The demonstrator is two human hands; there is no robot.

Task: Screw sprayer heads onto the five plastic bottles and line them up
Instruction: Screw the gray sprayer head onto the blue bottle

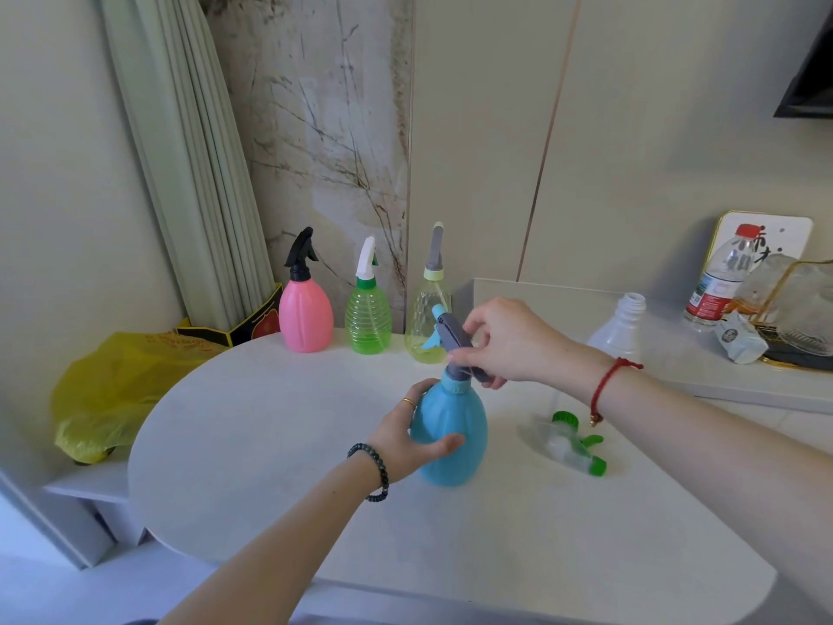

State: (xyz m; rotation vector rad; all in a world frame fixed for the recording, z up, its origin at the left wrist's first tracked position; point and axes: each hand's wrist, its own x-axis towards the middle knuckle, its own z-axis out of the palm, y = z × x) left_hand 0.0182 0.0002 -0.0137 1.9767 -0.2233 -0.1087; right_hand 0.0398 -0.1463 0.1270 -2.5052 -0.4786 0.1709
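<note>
1. Blue egg-shaped opaque plastic bottle (450, 439): it stands upright near the middle of the white rounded table (270, 444), with a grey trigger sprayer head (455, 340) with a blue nozzle on its neck.
2. My left hand (414, 430) wraps the bottle's body from the left, thumb across the front and fingers curled round the back.
3. My right hand (509, 340) grips the grey sprayer head from the right, fingers closed narrowly around it. I cannot tell how far the collar is screwed down.
4. Just right of the blue bottle, a loose clear sprayer head with green collar (574, 442) lies on its side on the table.
5. Beyond my right wrist stands a clear colourless plastic bottle (620, 327), its threaded neck bare.
6. Along the table's far edge, three capped bottles stand upright side by side, slightly apart: a pink opaque bottle with black sprayer (305, 318), a green ribbed translucent bottle with white sprayer (368, 322) and a pale yellow clear bottle with grey sprayer (426, 318).
7. A crumpled yellow plastic bag (117, 390) sits at far left. A red-capped water bottle (721, 281) stands on the ledge at far right.
</note>
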